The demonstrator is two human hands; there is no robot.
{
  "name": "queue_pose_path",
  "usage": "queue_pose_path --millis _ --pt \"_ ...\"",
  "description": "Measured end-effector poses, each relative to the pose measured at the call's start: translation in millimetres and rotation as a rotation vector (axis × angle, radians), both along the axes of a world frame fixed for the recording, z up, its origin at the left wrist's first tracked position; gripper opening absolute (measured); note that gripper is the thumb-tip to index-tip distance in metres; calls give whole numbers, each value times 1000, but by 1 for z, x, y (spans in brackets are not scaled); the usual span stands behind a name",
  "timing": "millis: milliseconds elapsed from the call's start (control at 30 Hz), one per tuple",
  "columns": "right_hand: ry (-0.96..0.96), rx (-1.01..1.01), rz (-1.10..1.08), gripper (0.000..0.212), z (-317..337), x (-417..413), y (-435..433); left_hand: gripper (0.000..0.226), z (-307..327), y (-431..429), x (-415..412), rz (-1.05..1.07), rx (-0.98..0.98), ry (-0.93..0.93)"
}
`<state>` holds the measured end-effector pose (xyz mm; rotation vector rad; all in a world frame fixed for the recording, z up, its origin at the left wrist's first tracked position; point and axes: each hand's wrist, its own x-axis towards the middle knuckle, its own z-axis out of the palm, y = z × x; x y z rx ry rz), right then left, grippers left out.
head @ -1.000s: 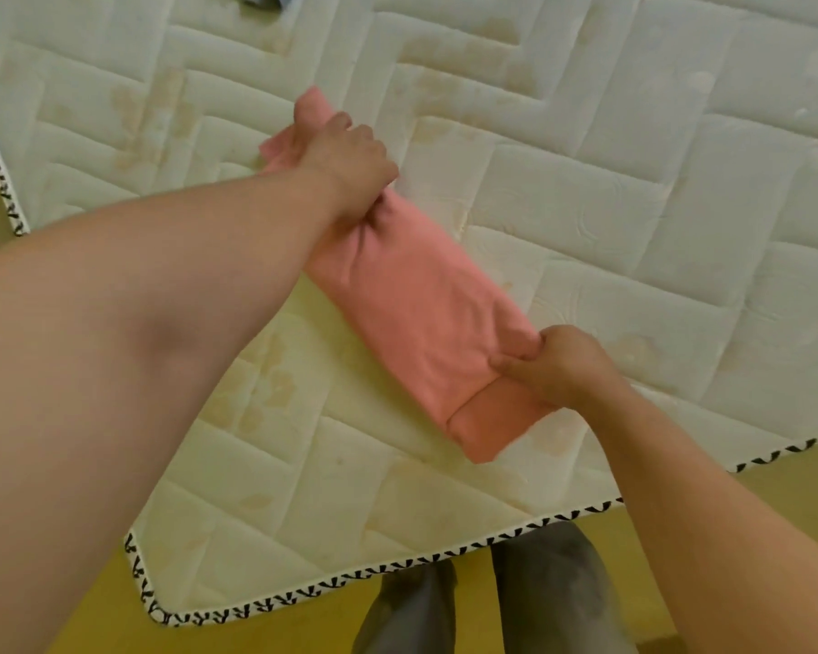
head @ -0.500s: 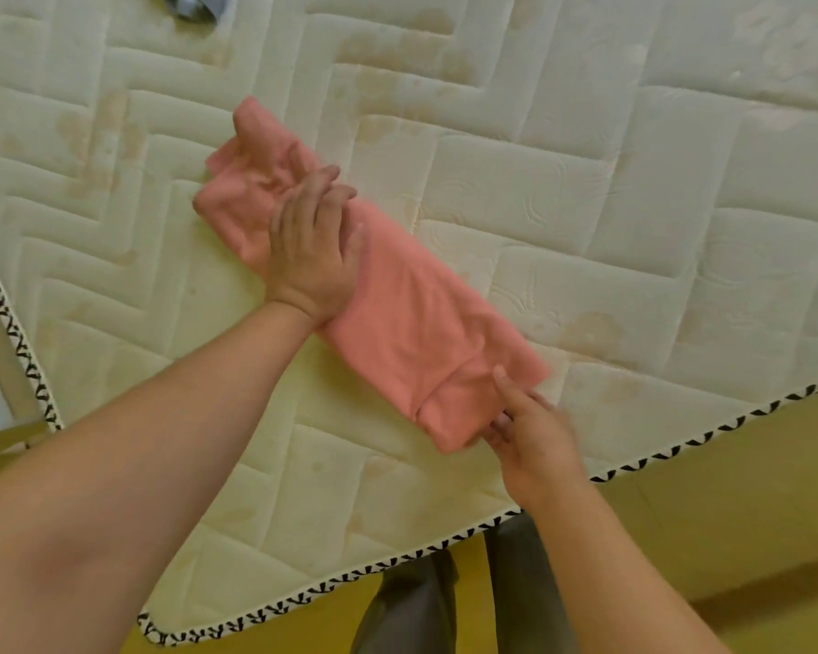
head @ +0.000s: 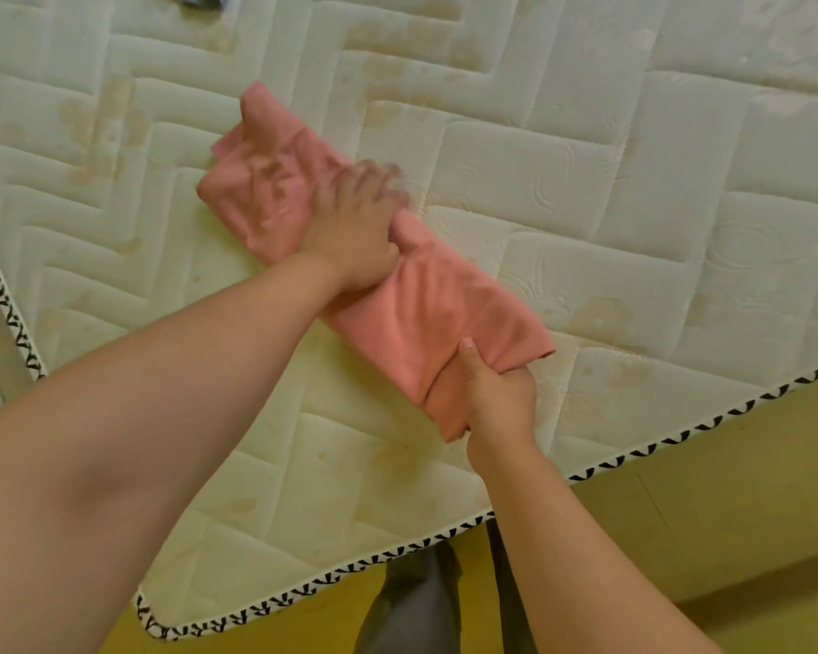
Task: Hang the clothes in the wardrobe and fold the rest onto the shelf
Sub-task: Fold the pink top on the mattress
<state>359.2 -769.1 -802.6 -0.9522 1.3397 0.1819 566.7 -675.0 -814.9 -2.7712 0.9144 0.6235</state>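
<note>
- R hand (head: 497,398) pinches near end of pink garment (head: 421,318), thumb on top.
- L hand (head: 350,228) on its middle; fingers blurry, can't tell grip.
- Garment lies under both hands on mattress (head: 586,181), a long strip.
- Prob. half folded; shelf step not done yet.

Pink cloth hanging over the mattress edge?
No: the cloth lies wholly on the mattress, and its near end, gripped by the right hand, stops short of the trimmed edge.
</note>
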Motion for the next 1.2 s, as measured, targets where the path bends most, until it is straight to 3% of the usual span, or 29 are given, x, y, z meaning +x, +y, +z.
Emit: queue_pose_path --millis 100,167,300,500,633,700,800,867,933,1000,1100,1200 --pt "0 -27 16 13 -5 -4 -1 56 19 -23 18 -305 251 110" --pt "-23 -61 51 16 -5 -5 -3 34 30 -39 27 -391 432 168" --pt "-111 -244 173 18 16 4 -23 20 62 -60 47 -268 489 389" --pt "-314 -625 491 5 117 51 -82 19 149 -45 76 -224 121 243" --pt "-516 -955 699 9 218 79 -100 21 222 -26 83 -63 -205 121" --pt "-636 -1166 804 11 263 84 -98 9 251 -18 83 -32 -371 2" --pt "-747 -1530 967 28 306 78 -85 24 273 -7 82 39 -638 -139" --pt "-801 -1748 974 36 319 67 -75 17 270 1 73 68 -846 -200" --pt "-835 -1862 1012 42 318 53 -62 17 251 14 53 -86 -890 -472" --pt "-875 -1877 1114 46 301 33 -47 19 218 32 20 -154 -899 -605" --pt "-829 -1740 1385 47 243 -8 -19 22 141 63 -35 -186 -756 -504" --pt "-650 -1544 1697 52 155 -59 7 53 64 103 -82 -424 -424 -242"
